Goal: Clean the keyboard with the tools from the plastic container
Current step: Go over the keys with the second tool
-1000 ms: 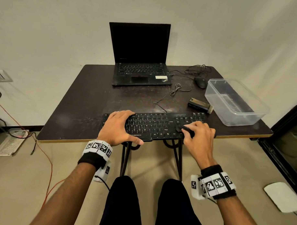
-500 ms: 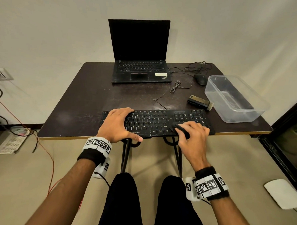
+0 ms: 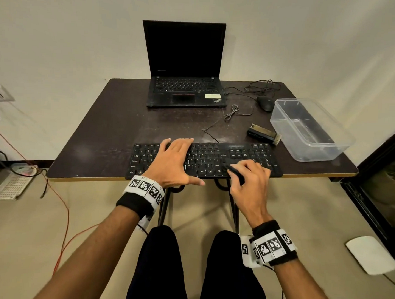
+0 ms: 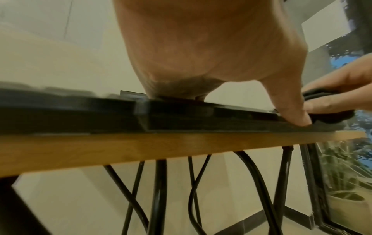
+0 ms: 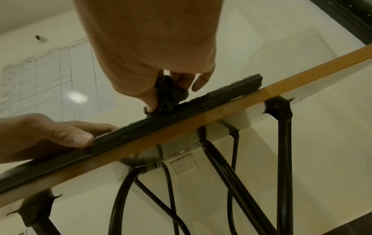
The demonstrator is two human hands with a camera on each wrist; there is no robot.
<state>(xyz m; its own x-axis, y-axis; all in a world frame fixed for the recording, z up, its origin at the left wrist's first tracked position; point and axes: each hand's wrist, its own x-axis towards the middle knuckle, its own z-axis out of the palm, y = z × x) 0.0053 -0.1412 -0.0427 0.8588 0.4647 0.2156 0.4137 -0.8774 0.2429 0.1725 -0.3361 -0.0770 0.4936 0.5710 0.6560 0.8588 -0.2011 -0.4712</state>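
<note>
A black keyboard (image 3: pixel 205 159) lies along the front edge of the dark table (image 3: pixel 102 146). My left hand (image 3: pixel 173 162) rests flat on its left half with straight fingers. The thumb (image 4: pixel 292 114) presses the front rim. My right hand (image 3: pixel 249 180) grips a crumpled black cloth (image 3: pixel 235 172) against the keys right of centre. The right wrist view shows the cloth (image 5: pixel 169 97) bunched under the fingers and touching the keyboard (image 5: pixel 201 108). A brush (image 3: pixel 263 133) lies on the table behind the keyboard. To its right is the clear plastic container (image 3: pixel 313 153).
An open laptop (image 3: pixel 185 90) stands at the back of the table, with a mouse (image 3: pixel 265 103) and loose cables (image 3: pixel 236 110) to its right. The table's wooden front edge (image 4: pixel 161 147) runs just under the keyboard. My knees are below it.
My right hand has slid the cloth leftward along the keyboard, from the number pad toward the middle. My left hand has shifted slightly to the right on the keys.
</note>
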